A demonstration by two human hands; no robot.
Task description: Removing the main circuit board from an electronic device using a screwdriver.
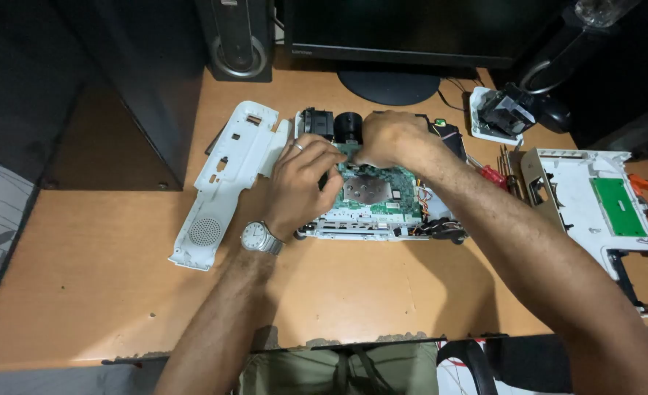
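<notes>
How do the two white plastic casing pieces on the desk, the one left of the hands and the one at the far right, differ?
The left casing piece is long and narrow, with a round speaker grille at its near end; the right casing piece is broader and tray-like. The right one carries a green board; the left carries none. The left hand is close to the left piece; neither hand is near the right one. Both lie flat on the wooden desk.

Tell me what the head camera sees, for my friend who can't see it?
Two hands, left hand and right hand, work together on an opened device's green circuit board on a wooden desk. A white cover lies left of it, and screwdrivers lie on its right.
</notes>
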